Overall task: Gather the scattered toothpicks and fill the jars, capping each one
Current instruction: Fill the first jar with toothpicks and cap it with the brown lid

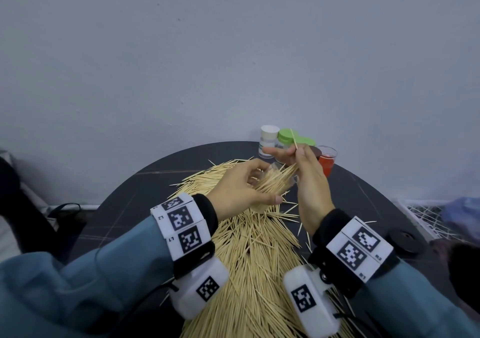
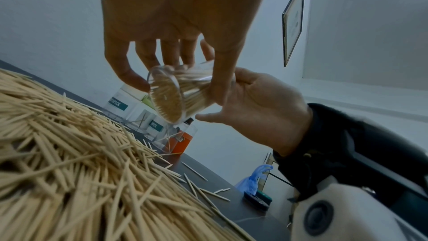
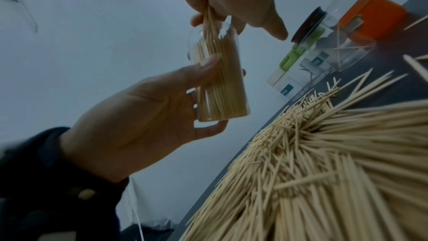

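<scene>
While the left hand (image 1: 240,185) grips the nearly full clear jar (image 3: 219,80) at frame centre, the right hand (image 1: 309,179) pinches toothpicks (image 3: 208,19) into its mouth; capping should follow.

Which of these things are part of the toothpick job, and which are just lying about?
Part of the job:
left hand
right hand
clear jar
toothpick pile
green-lidded jars
white-lidded jar
red-labelled jar

Lying about:
black disc
blue bag
wall frame
</scene>
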`<state>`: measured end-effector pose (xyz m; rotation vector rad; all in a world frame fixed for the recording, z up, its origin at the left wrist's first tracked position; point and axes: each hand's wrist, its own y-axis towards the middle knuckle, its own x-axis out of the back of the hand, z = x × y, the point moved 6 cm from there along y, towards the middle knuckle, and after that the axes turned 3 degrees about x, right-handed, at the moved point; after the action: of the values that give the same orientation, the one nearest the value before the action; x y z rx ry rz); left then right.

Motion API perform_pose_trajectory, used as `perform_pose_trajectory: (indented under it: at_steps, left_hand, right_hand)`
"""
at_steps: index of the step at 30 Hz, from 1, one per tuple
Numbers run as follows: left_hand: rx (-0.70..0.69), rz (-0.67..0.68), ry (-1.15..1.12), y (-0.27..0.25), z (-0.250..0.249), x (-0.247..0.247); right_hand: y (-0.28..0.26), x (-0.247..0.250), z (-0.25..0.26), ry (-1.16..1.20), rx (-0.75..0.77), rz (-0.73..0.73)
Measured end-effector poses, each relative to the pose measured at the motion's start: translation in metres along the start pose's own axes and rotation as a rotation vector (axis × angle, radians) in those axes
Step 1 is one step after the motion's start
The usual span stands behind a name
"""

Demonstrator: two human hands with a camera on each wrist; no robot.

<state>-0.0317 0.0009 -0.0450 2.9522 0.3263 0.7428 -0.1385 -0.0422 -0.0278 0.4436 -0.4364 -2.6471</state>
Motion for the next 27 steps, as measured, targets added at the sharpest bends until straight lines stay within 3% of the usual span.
perform_pose_trajectory:
  at_steps: [8, 15, 21, 27]
  left_hand:
    - [0.005, 0.012, 0.002, 0.0, 0.001, 0.0]
    - [0.043, 0.017, -0.06, 0.0, 0.003, 0.001]
    - [0.025, 0.008, -0.014, 0.002, 0.004, -0.001]
    - [-0.006, 0.011, 0.03, 0.0, 0.002, 0.0]
  right_hand:
    - [0.003, 0.004, -0.005, -0.02, -0.013, -0.02]
    - [-0.001, -0.005, -0.004, 0.032, -0.169, 0.051]
    - [0.005, 0.007, -0.003, -0.165, -0.157, 0.05]
    - [0.0, -0.003, -0.015, -0.393, -0.228, 0.176]
